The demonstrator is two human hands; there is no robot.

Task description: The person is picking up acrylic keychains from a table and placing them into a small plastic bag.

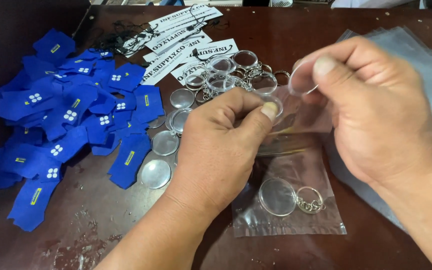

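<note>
clear bag point(296, 220) holding round keychain point(278, 197), right hand point(376, 110) pinching clear disc point(302, 82)

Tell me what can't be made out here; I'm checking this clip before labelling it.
- Head view: what the left hand pinches is mostly hidden by its own fingers; only a clear rim shows.
- The clear disc in the right hand is partly behind the fingertips.
- The stack of plastic bags runs off the right edge.
- The black cords are too tangled to count.

left hand point(221, 145) hides held piece | plastic bags point(426, 75) cut off at right edge
</note>
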